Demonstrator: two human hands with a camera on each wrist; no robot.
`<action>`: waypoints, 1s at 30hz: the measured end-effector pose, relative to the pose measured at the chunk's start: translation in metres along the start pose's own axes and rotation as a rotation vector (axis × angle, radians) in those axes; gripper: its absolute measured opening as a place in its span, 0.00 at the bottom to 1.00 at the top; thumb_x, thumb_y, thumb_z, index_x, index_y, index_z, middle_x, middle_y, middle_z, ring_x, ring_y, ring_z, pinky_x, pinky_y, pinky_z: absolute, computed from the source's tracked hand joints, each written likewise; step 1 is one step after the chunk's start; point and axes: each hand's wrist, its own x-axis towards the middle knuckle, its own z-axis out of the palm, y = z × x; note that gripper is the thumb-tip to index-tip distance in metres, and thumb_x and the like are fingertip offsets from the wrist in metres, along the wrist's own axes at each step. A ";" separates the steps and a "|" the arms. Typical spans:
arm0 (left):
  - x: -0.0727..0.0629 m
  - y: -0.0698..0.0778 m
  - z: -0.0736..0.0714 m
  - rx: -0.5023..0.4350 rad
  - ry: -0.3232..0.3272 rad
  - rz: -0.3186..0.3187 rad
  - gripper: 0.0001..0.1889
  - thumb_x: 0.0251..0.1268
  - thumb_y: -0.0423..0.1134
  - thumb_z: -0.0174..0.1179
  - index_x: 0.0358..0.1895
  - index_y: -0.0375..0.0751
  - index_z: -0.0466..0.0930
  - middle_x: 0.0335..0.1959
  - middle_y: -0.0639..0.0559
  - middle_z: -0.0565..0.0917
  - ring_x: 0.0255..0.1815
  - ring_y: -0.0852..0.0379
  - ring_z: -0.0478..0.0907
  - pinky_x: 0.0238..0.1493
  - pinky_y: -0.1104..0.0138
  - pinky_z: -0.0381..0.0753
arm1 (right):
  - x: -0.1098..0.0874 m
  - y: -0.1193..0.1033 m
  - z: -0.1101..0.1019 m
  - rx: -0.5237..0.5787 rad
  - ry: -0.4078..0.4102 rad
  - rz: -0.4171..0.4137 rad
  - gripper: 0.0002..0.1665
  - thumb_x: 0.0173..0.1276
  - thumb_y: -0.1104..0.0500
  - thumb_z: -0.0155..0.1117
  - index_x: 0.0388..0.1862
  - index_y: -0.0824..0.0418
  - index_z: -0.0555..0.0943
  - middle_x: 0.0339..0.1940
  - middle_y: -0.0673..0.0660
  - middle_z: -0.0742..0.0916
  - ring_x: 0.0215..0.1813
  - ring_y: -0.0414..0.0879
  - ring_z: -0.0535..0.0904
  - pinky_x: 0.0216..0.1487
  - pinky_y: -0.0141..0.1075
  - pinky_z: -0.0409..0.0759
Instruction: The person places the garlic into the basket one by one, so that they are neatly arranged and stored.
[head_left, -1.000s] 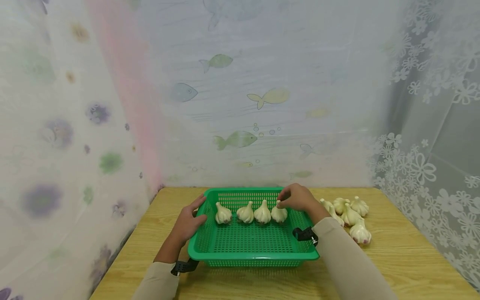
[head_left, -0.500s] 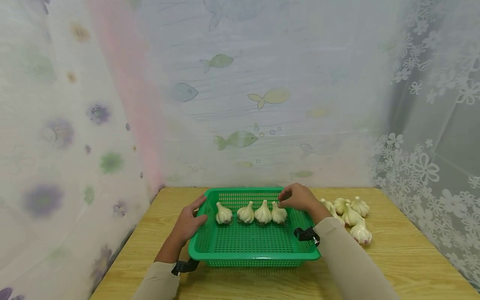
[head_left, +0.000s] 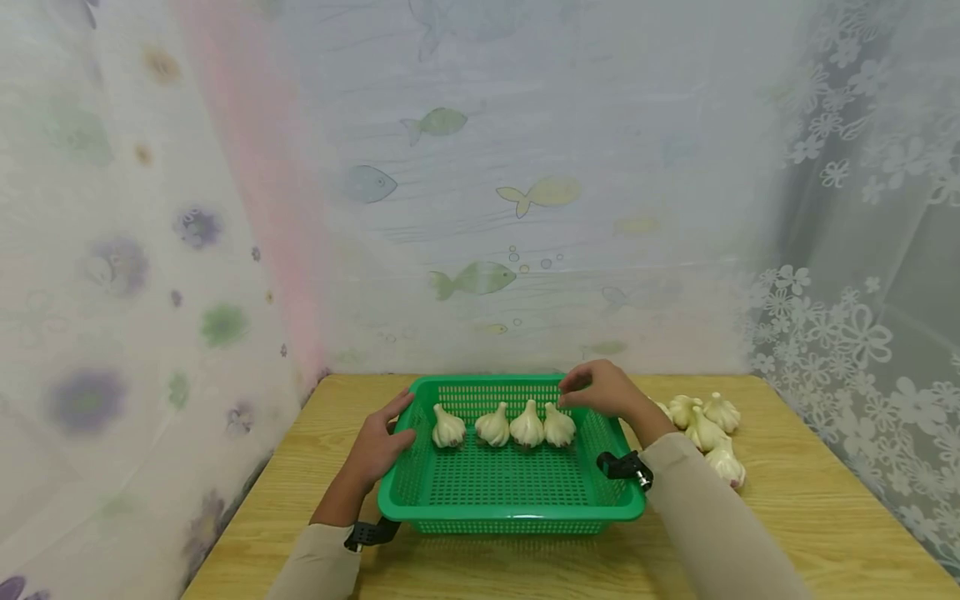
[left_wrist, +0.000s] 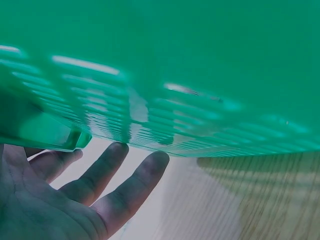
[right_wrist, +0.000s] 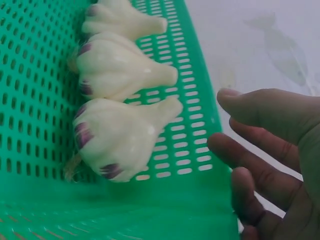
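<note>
Inside a green perforated plastic basket (head_left: 510, 515), several garlic bulbs stand in a row along the far side, stems up. My right hand (head_left: 603, 390) hovers over the basket's far right corner, fingers parted and holding nothing. Its fingertips are just off the stem of the rightmost garlic bulb (head_left: 559, 427); the right wrist view shows a gap between this bulb (right_wrist: 122, 137) and the hand (right_wrist: 280, 160). At the left rim lies my left hand (head_left: 377, 446), thumb over the edge. In the left wrist view its fairly straight fingers (left_wrist: 132, 192) reach along the basket's outer wall.
More garlic bulbs (head_left: 705, 432) lie in a heap on the wooden table (head_left: 810, 508) right of the basket, partly behind my right forearm. A patterned curtain (head_left: 465, 208) hangs directly behind the table's back edge, with another on the left side.
My right hand has let go of the rightmost bulb's stem and moved slightly up and right, its fingers opening. The bulb now stands close beside its neighbour. The left hand stays put.
</note>
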 end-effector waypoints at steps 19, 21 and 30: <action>0.000 0.001 0.001 -0.024 0.006 0.000 0.38 0.68 0.27 0.52 0.83 0.41 0.58 0.86 0.51 0.54 0.74 0.31 0.69 0.37 0.59 0.74 | -0.040 0.003 -0.029 0.027 0.085 -0.062 0.19 0.71 0.49 0.71 0.57 0.56 0.87 0.61 0.61 0.85 0.60 0.60 0.83 0.55 0.52 0.84; 0.000 0.002 0.002 -0.028 0.007 -0.002 0.38 0.68 0.27 0.52 0.83 0.41 0.58 0.86 0.51 0.53 0.73 0.31 0.70 0.36 0.59 0.74 | -0.046 0.003 -0.033 0.009 0.108 -0.050 0.19 0.70 0.49 0.71 0.57 0.54 0.87 0.63 0.61 0.84 0.61 0.61 0.82 0.54 0.53 0.84; -0.001 0.003 0.001 -0.031 0.026 -0.007 0.38 0.67 0.27 0.52 0.82 0.42 0.60 0.85 0.51 0.55 0.73 0.32 0.70 0.38 0.59 0.75 | -0.079 0.018 -0.050 -0.043 0.230 -0.017 0.22 0.71 0.45 0.70 0.59 0.52 0.86 0.66 0.63 0.83 0.64 0.65 0.79 0.53 0.57 0.83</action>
